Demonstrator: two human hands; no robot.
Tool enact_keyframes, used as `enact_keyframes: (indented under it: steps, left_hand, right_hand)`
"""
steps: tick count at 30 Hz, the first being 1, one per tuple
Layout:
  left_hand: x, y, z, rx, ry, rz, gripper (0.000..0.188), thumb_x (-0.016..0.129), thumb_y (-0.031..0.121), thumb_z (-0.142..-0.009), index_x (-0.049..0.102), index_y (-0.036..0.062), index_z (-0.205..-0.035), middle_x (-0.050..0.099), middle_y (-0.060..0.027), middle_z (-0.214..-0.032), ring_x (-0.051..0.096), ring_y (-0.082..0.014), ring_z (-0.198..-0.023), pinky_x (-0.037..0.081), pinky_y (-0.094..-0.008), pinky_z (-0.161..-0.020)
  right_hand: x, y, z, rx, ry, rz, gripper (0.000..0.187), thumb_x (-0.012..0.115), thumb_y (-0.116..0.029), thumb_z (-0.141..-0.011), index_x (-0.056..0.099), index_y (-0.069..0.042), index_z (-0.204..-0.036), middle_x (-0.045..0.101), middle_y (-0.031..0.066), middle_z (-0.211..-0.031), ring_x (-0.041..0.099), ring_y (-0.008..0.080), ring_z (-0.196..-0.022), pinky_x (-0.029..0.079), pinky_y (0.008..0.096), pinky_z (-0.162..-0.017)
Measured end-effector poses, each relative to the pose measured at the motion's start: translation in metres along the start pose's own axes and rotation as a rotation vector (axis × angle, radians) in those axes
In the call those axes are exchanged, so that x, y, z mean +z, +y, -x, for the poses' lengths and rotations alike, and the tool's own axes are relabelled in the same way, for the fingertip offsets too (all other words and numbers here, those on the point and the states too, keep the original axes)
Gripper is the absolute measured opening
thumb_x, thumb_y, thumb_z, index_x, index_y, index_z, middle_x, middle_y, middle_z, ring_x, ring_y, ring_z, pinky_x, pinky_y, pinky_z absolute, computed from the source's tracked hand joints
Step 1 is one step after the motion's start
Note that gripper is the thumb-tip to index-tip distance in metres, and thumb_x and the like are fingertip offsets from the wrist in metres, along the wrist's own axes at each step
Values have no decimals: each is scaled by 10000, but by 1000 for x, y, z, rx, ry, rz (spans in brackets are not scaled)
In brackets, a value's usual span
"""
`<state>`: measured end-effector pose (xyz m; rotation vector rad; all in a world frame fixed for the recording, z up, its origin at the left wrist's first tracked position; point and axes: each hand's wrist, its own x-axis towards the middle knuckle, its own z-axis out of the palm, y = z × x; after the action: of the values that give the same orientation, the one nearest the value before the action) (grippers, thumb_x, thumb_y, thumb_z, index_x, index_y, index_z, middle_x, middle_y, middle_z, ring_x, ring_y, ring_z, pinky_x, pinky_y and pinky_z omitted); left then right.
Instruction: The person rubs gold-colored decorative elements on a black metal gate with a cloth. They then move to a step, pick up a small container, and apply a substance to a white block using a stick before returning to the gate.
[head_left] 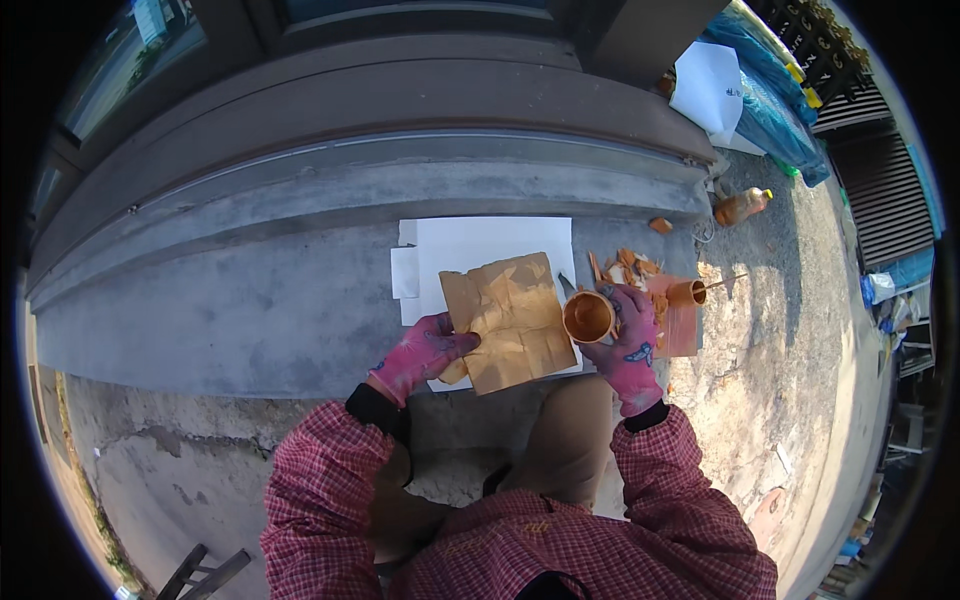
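Observation:
My left hand (425, 352), in a pink glove, pinches the left edge of a creased sheet of brown paper (510, 320). The sheet is tilted over a white board (490, 240) that lies on the grey concrete ledge. In my right hand (630, 345), also gloved in pink, is an orange-brown cup (588, 318) with its round mouth turned up toward me. The cup sits close beside the paper's right edge. My right fingers wrap round its far right side, and its base is hidden.
Right of my right hand, broken reddish pieces (628, 265) lie near a flat reddish slab (682, 335). A second orange-brown pot (686, 292) with a thin stick stands there. Farther right are a bottle with a yellow cap (743, 206) and blue plastic sheeting (780, 100). A dark stool (205, 575) is lower left.

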<state>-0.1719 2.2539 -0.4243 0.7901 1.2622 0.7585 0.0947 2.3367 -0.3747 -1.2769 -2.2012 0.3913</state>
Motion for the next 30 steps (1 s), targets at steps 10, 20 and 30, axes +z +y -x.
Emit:
enact_keyframes:
  steps: [10, 20, 30]
  left_hand:
    - [4, 11, 2, 38, -57, 0, 352, 619, 197, -853, 561, -39, -1108, 628, -71, -990, 566, -128, -875, 454, -280, -793]
    - [3, 3, -1, 147, -46, -43, 347, 615, 204, -849, 579, -38, -1094, 646, -95, -940, 574, -131, -838, 461, -288, -770]
    - [-5, 2, 3, 70, 32, -44, 347, 629, 212, -828, 586, -35, -1069, 649, -100, -933, 598, -148, -839, 470, -296, -763]
  right_hand:
    - [-7, -26, -24, -138, -79, 173, 596, 738, -142, -514, 609, -127, -1095, 559, 88, -1032, 523, 290, -961, 410, 400, -836]
    - [-4, -31, -30, -221, -48, 174, 598, 773, -131, -518, 609, -131, -1093, 552, 91, -1018, 527, 281, -979, 423, 390, -829]
    - [13, -24, -3, 231, -60, -521, 587, 818, -142, -564, 577, -44, -1090, 565, 84, -1067, 564, 231, -992, 454, 340, -869]
